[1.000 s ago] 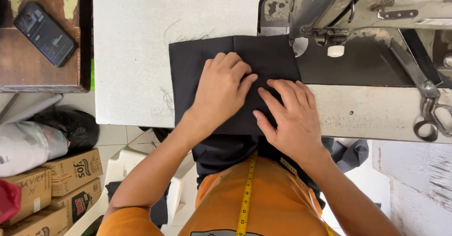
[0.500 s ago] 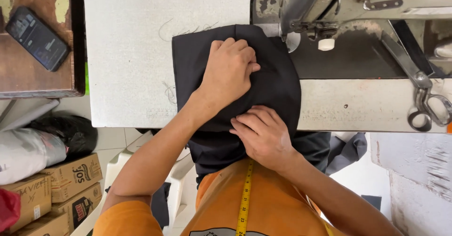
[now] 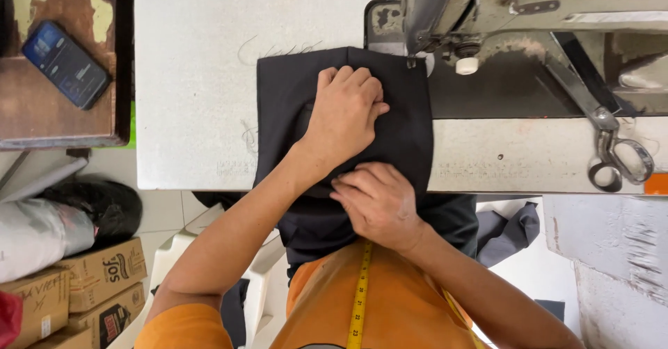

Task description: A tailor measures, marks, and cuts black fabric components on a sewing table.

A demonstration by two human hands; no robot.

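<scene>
A piece of black fabric (image 3: 403, 123) lies on the white sewing table (image 3: 195, 112) and hangs over its near edge into my lap. My left hand (image 3: 344, 112) presses flat on the middle of the fabric, fingers together and pointing toward the sewing machine (image 3: 501, 15). At the table's near edge my right hand (image 3: 376, 203) pinches the cloth with curled fingers. The fabric's far right corner lies by the machine's presser foot (image 3: 412, 60). A yellow measuring tape (image 3: 360, 300) hangs down my orange shirt.
Scissors (image 3: 616, 157) lie on the table at the right. A phone (image 3: 66, 64) rests on a worn wooden surface at the left. Cardboard boxes (image 3: 97, 279) and a dark bag (image 3: 97, 206) sit on the floor at the left. A white plastic chair (image 3: 181, 251) is under me.
The fabric has slid toward the machine. My right hand pulled back from the middle of the cloth to the table's near edge; my left hand stays pressed on top.
</scene>
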